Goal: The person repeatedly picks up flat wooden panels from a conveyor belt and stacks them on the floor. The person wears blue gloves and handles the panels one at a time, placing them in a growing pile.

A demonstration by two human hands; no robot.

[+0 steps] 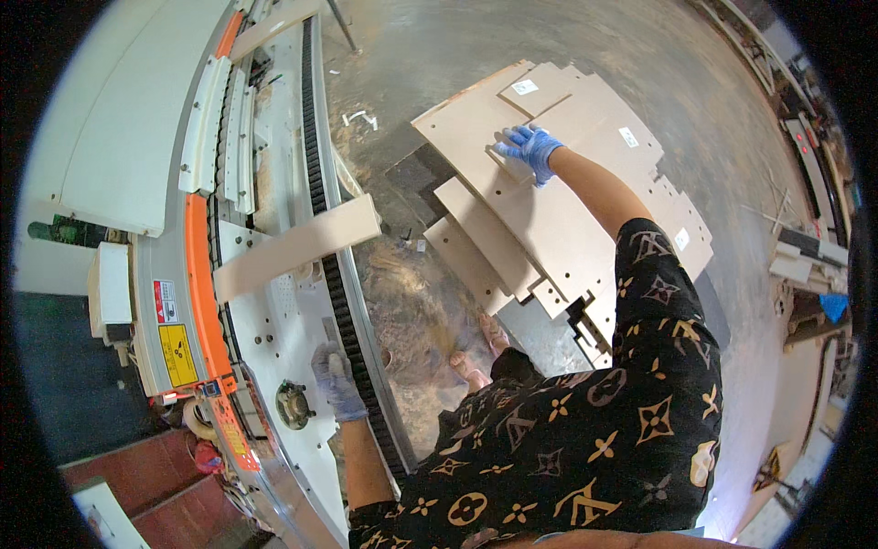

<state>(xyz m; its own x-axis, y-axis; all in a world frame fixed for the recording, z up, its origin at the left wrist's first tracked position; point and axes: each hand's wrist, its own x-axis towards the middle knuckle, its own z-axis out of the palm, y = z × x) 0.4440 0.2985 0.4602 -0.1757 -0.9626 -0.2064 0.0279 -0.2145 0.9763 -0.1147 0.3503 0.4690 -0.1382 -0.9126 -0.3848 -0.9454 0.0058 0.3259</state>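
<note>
My right hand (533, 154), in a blue glove, rests with fingers spread on the top panel of a stack of beige boards (576, 215). White paper labels (525, 87) are stuck on some boards, and dark drilled holes dot their surfaces. On the left, my left hand (338, 382), in a pale greyish-blue glove, lies on the machine bed (297, 352) beside the black ribbed track (340, 302). Its fingers stretch forward, with nothing visible in them. Ahead of that hand, a narrow beige board strip (297, 247) lies across the machine and overhangs its right edge.
The long machine has an orange guard strip (198, 265), a yellow warning label (178, 355) and a large white housing (128, 110). White scraps (361, 119) lie on the concrete floor (631, 46). More boards and clutter (809, 252) stand at the far right.
</note>
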